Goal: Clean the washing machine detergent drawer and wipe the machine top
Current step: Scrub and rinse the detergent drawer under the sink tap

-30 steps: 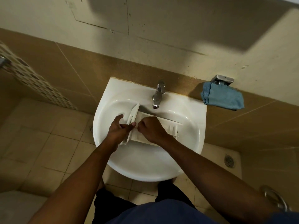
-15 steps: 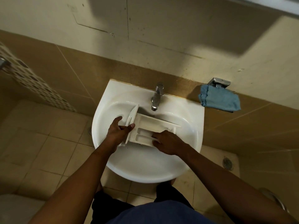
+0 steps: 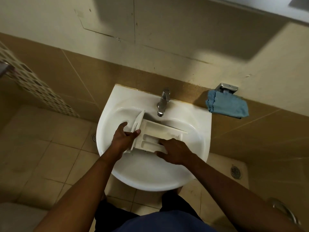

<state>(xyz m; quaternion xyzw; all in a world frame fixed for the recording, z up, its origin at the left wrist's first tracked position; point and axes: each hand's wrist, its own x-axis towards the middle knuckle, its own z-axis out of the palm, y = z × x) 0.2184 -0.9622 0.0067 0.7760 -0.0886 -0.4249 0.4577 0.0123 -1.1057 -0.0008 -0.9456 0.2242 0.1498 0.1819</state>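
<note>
Now | detergent drawer lies in sink below tap | your left hand grips its front panel, right hand pinches its near wall | judged: mid-cleaning | machine top unseen, wiping left; blue cloth hangs nearby.

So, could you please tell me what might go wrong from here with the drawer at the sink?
1. The detergent drawer is held only by the left hand at its front panel and the right hand at its near edge. It could slip and knock the sink.
2. The faucet spout hangs just above the drawer's far side, so water might splash out onto the floor.
</note>
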